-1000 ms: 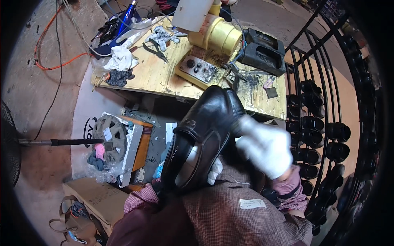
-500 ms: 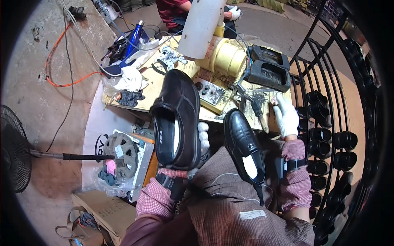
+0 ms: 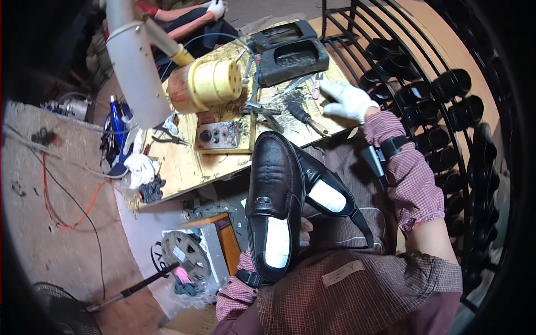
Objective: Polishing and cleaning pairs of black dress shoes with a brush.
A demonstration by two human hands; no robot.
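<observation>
A dark slip-on shoe with a small metal ornament and a white insole is held up in front of me by my left hand. Most of that hand is hidden under the shoe; only some fingertips show at its right side. Behind it, a second black shoe with a white insole lies over my lap, partly covered, a dark strap at its heel. My right hand, in a white glove, rests at the table's right edge with fingers stretched apart. Its fingertips are close to a small pink-handled tool; contact cannot be told.
On the wooden table are a dark-bristled brush, pliers, a control box, a yellow machine head and black trays. A rack of black shoes stands right. Someone's gloved hand shows beyond the table.
My view has swung right. The held shoe has turned, now showing its ornament and white insole, and overlaps the lap shoe. My right hand's fingers have spread over the table edge.
</observation>
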